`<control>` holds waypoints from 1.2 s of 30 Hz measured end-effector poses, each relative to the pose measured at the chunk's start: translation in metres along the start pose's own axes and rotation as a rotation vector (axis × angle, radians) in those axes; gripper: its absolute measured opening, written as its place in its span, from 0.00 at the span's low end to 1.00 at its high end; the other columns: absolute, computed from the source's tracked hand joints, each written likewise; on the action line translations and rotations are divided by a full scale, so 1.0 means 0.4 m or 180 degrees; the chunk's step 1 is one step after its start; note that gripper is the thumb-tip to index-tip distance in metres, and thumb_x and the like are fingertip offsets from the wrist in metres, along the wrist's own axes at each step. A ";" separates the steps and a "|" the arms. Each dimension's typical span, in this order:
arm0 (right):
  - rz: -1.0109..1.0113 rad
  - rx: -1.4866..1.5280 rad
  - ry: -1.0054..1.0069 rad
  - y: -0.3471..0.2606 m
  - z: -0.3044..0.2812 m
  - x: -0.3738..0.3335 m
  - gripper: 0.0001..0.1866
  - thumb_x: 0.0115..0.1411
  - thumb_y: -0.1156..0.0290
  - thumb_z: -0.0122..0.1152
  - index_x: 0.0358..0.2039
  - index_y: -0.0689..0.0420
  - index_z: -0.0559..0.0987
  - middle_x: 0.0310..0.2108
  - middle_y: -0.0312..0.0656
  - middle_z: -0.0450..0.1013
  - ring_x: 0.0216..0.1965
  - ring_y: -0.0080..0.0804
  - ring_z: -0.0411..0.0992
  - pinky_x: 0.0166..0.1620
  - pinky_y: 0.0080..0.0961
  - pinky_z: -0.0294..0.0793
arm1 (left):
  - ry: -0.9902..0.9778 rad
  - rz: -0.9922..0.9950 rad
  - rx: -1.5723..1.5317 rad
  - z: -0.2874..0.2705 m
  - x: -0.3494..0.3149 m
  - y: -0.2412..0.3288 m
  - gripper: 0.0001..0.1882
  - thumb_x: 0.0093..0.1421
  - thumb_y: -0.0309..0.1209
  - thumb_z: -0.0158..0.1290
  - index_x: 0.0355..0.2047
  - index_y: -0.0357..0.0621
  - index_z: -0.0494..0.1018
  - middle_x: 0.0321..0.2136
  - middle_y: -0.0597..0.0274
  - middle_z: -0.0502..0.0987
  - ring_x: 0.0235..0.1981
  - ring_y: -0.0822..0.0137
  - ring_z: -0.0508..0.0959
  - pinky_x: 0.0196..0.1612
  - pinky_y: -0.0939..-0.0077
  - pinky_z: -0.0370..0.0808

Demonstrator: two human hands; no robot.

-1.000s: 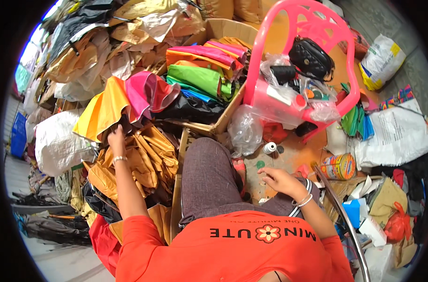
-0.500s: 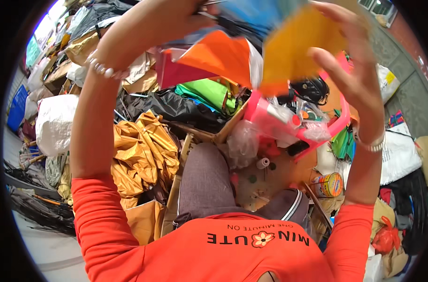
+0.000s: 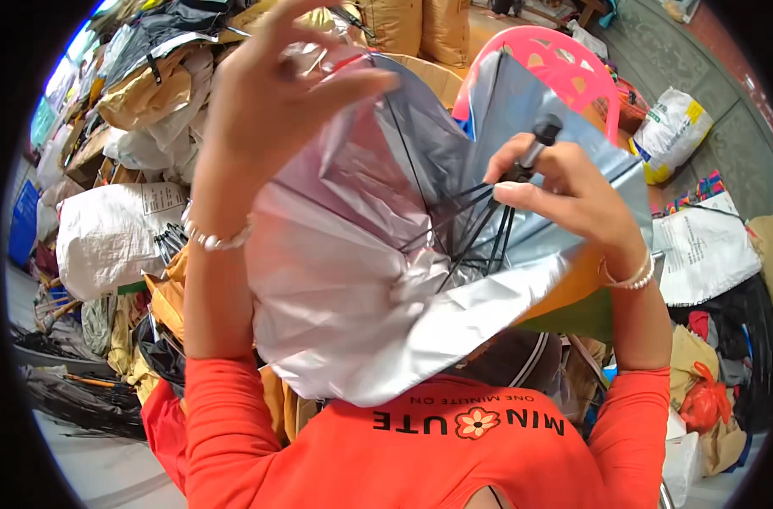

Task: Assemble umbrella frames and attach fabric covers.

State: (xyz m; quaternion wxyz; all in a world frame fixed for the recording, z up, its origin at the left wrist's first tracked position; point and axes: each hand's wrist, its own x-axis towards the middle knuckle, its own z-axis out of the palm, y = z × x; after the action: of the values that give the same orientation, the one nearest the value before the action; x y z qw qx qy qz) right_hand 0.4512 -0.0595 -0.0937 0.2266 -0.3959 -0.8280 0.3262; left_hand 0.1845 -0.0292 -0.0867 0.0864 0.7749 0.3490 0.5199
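A partly spread umbrella (image 3: 335, 297) fills the space above my lap, its silver lining facing up and its thin black ribs meeting near the middle. My right hand (image 3: 573, 187) has its fingers closed around the umbrella's shaft, near the black end piece. Yellow and green cloth of the outer side shows below my right wrist. Over the canopy's far left part is my left hand (image 3: 263, 106), somewhat blurred, with thumb and fingers apart and nothing visible between them. Whether it touches the canopy's edge I cannot tell.
A pink plastic chair (image 3: 543, 42) stands beyond the umbrella, near brown sacks (image 3: 395, 25). To the left are a white sack (image 3: 106, 237) and heaps of folded cloth. On the right lie another white sack (image 3: 708, 254) and a red plastic bag (image 3: 706, 407).
The umbrella has come down over my lap and turned, so its silver lining shows instead of the coloured outside. My right hand has moved down and left onto the shaft.
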 end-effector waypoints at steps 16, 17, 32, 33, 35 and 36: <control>-0.0342 0.0199 0.1110 0.025 0.026 -0.044 0.06 0.51 0.78 0.56 0.31 0.62 0.73 0.29 0.35 0.69 0.27 0.23 0.63 0.31 0.15 0.62 | -0.0154 -0.0510 -0.0050 -0.029 -0.083 -0.084 0.17 0.43 0.20 0.62 0.35 0.43 0.75 0.22 0.71 0.73 0.17 0.82 0.64 0.20 0.89 0.60; -0.0314 0.0211 0.0956 0.024 0.029 -0.044 0.07 0.51 0.77 0.54 0.32 0.63 0.72 0.31 0.37 0.68 0.30 0.24 0.63 0.35 0.17 0.61 | -0.0120 -0.0497 -0.0043 -0.015 -0.068 -0.079 0.17 0.43 0.20 0.62 0.35 0.43 0.75 0.22 0.71 0.73 0.17 0.82 0.64 0.20 0.89 0.60; -0.0901 0.4204 -0.0294 0.203 0.242 0.060 0.10 0.53 0.73 0.51 0.36 0.60 0.72 0.34 0.44 0.69 0.38 0.33 0.68 0.41 0.26 0.67 | -0.0025 -0.1219 -0.1969 -0.055 -0.108 0.041 0.05 0.51 0.20 0.53 0.29 0.40 0.71 0.20 0.72 0.71 0.18 0.81 0.64 0.21 0.91 0.58; -0.0476 0.3969 -0.0217 0.246 0.265 0.064 0.11 0.53 0.72 0.51 0.38 0.58 0.72 0.34 0.42 0.69 0.37 0.30 0.68 0.39 0.23 0.67 | -0.0017 -0.1362 -0.1840 -0.045 -0.134 0.045 0.04 0.52 0.20 0.52 0.28 0.39 0.71 0.19 0.72 0.70 0.18 0.82 0.63 0.21 0.92 0.58; 0.0391 0.3489 -0.0067 0.337 0.302 0.057 0.14 0.53 0.70 0.53 0.41 0.56 0.71 0.35 0.38 0.69 0.35 0.25 0.67 0.36 0.19 0.65 | -0.0145 -0.1459 -0.1557 -0.028 -0.181 0.043 0.05 0.51 0.19 0.52 0.29 0.39 0.71 0.19 0.72 0.70 0.18 0.82 0.63 0.21 0.92 0.58; 0.0829 0.3237 0.0001 0.376 0.318 0.046 0.15 0.53 0.69 0.53 0.43 0.55 0.71 0.35 0.36 0.69 0.34 0.22 0.67 0.34 0.16 0.64 | -0.0318 -0.1762 -0.1179 -0.025 -0.204 0.042 0.05 0.51 0.19 0.52 0.29 0.40 0.70 0.19 0.72 0.70 0.18 0.82 0.63 0.21 0.92 0.58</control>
State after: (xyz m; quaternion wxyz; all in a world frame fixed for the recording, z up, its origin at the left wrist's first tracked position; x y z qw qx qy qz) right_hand 0.4362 -0.0193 -0.2867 0.3477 -0.3356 -0.5089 0.7124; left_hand 0.1660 -0.0953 -0.1347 0.3806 0.6465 0.4411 0.4926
